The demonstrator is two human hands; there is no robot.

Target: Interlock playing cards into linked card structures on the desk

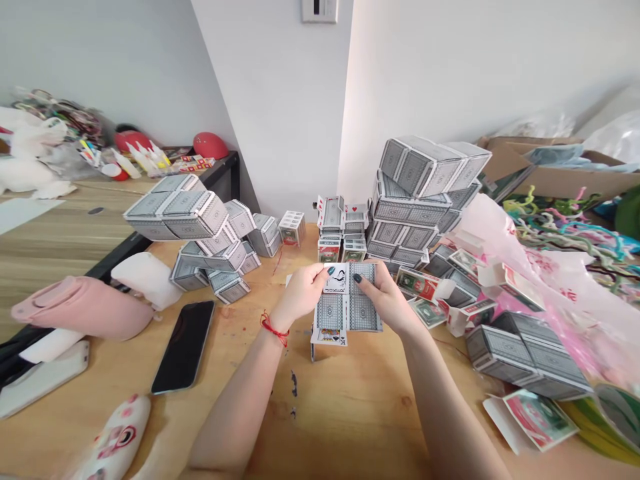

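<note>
Both of my hands hold a small box-like build of playing cards [347, 303] over the middle of the wooden table [350, 407]. My left hand [301, 291] pinches its upper left edge, a red string round the wrist. My right hand [387, 299] grips its right side, thumb on the top card. Grey patterned card backs face me, and a face card hangs at the bottom. The fingers of both hands are closed on the cards.
Stacks of card cubes stand at the left [195, 220] and back right [420, 193], smaller ones in between [343, 230]. A black phone [184, 345] lies at left near a pink pouch [83, 308]. Loose card boxes [530, 357] and pink plastic [545, 280] crowd the right.
</note>
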